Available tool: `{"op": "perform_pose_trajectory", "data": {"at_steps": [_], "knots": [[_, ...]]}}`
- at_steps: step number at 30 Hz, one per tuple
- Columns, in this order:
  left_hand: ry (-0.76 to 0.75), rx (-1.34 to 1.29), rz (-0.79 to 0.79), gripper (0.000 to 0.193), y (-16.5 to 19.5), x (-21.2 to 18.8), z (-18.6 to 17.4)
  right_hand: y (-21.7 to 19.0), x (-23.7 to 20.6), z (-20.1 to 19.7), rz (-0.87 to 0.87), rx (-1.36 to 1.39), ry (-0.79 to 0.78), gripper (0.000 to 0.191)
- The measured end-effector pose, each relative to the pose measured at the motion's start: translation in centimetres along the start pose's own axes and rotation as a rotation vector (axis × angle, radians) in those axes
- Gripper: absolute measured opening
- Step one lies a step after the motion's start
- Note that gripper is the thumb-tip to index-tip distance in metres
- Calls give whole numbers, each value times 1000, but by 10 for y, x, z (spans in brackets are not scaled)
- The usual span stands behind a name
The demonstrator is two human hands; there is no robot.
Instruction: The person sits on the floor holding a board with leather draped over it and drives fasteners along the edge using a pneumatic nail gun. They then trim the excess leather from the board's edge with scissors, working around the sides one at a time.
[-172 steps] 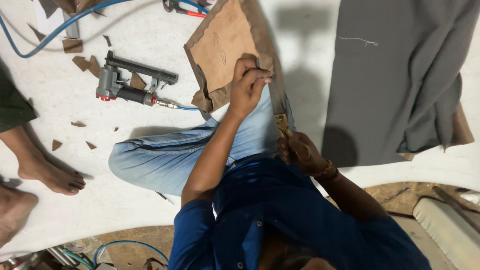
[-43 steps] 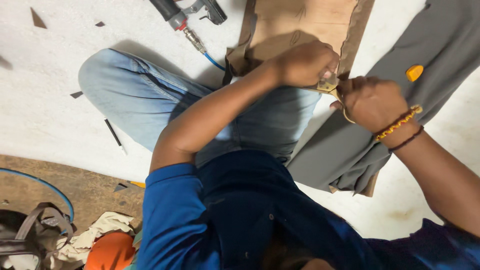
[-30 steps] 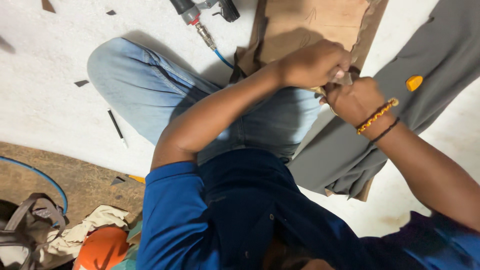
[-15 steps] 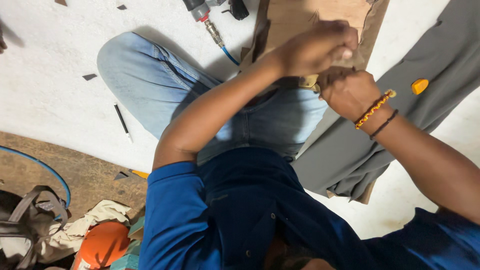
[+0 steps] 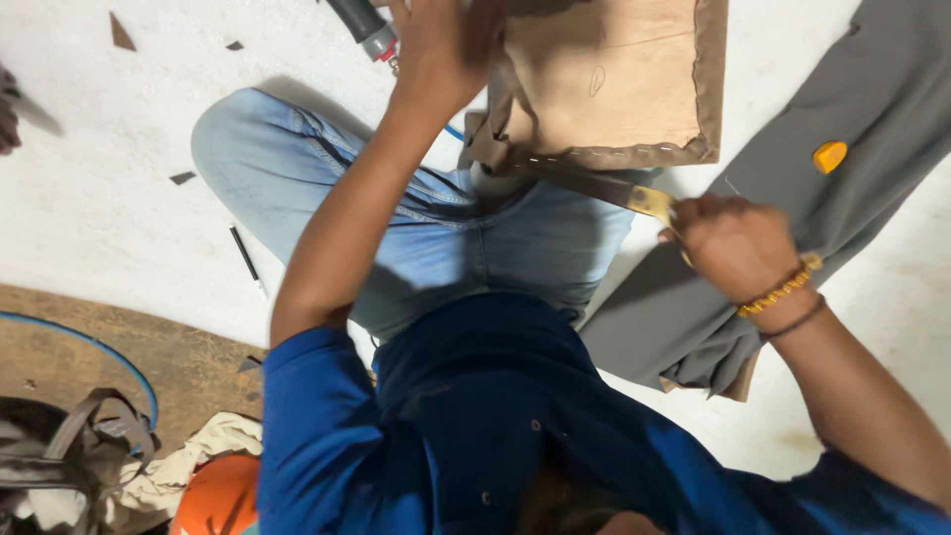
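Note:
A brown board (image 5: 604, 79) edged with brown fabric lies tilted over my jeans-clad lap. My left hand (image 5: 446, 45), blurred by motion, reaches up to the board's top left corner; whether it grips anything is unclear. My right hand (image 5: 738, 248), with bead bracelets on its wrist, is closed on the brass handle of long dark scissors (image 5: 594, 183). Their blades lie along the board's lower edge.
Grey cloth (image 5: 872, 119) with a yellow chalk piece (image 5: 830, 156) on it spreads at the right. An air tool (image 5: 362, 20) lies at the top, with a blue hose (image 5: 454, 132) showing below my left arm. A black stick (image 5: 245, 256) and wood scraps (image 5: 122, 33) lie on the white floor. A bag (image 5: 59, 476) and an orange object (image 5: 213, 495) sit lower left.
My hands were together at the board's edge. Now my left hand has gone up to the board's top corner, and my right hand has drawn back to the right with the scissors.

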State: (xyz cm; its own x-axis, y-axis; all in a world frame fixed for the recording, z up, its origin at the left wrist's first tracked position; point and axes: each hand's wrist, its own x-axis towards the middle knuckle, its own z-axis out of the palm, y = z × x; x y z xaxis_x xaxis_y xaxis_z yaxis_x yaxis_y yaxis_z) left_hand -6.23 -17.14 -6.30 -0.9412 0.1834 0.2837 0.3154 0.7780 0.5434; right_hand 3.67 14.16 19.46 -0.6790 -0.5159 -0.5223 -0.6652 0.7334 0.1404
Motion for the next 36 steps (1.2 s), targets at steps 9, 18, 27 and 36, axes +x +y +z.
{"op": "perform_pose_trajectory", "data": {"at_steps": [9,18,27,36], "knots": [[-550,-130,577,78,48,-44,-38,6,-107,71,527,487,100,46],[-348,-358,611,27,110,-61,-16,-30,-157,141,719,989,302,39],[-624,-692,261,24,146,-29,10,-16,-188,103,622,665,296,46],[-720,-484,200,99,156,-16,-69,-25,-174,51,475,275,50,47]]}}
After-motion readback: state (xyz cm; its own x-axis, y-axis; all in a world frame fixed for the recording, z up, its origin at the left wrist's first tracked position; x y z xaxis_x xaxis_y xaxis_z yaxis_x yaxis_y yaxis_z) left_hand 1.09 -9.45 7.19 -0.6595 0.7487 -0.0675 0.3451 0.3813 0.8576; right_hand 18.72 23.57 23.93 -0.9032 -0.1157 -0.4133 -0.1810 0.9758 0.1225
